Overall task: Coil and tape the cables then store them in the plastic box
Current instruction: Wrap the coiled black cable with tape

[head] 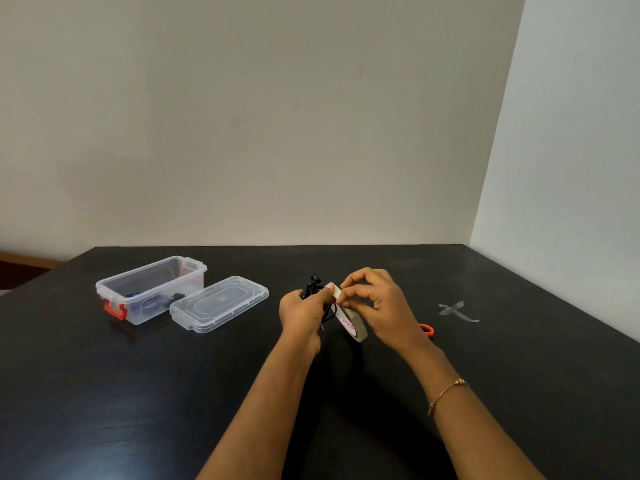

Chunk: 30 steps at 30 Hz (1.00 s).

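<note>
A thin black cable [313,289], bunched into a small coil, sits in the left hand [302,311], whose fingers are curled tight around it above the middle of the black desk [138,393]. The right hand [375,306] pinches the loose end on a roll of beige masking tape [349,322] held right against the coil, so I'd say this cable is coiled but not yet taped. Toward the desk's far left corner stands the clear plastic box with red latches [152,289], open, with dark and blue cables seemingly stored inside; its clear lid [220,308] lies just beside it. Something orange [427,330] peeks out behind the right wrist; I can't identify it.
</note>
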{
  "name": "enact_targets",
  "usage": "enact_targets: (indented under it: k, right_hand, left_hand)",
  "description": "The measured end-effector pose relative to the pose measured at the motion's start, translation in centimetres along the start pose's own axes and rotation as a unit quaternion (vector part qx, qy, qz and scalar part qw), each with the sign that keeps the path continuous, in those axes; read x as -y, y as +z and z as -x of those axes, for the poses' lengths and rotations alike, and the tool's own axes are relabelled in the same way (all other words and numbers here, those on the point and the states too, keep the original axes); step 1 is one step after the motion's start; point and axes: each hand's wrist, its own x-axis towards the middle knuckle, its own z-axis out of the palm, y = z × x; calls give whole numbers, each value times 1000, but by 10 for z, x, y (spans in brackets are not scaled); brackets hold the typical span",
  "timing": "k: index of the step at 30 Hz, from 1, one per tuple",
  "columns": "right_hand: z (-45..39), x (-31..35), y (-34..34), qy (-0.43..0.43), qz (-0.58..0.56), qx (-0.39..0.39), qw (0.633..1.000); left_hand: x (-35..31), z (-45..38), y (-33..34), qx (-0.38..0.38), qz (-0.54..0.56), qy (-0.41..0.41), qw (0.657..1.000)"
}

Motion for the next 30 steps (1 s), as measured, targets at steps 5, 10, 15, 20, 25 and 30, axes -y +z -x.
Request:
enact_targets:
  k: [5,10,15,20,25,30]
  right_hand:
    - [0,2,3,-27,-10,-6,1000]
    - [0,6,4,-28,-21,-9,999]
    - [-1,6,5,9,-38,3,999]
    - [-1,7,2,44,-46,-58,996]
    - [-2,-1,-6,60,-32,-93,993]
    - [-1,-2,-13,68,-41,-77,994]
  left_hand:
    - [-1,2,3,-21,10,13,1000]
    - [-1,6,6,-25,5,36,999]
    - [2,0,5,-13,-22,59,998]
    - [5,-3,-6,102,-36,82,991]
    - [7,-3,-5,188,-96,121,970]
    - [4,1,-1,184,-136,120,966]
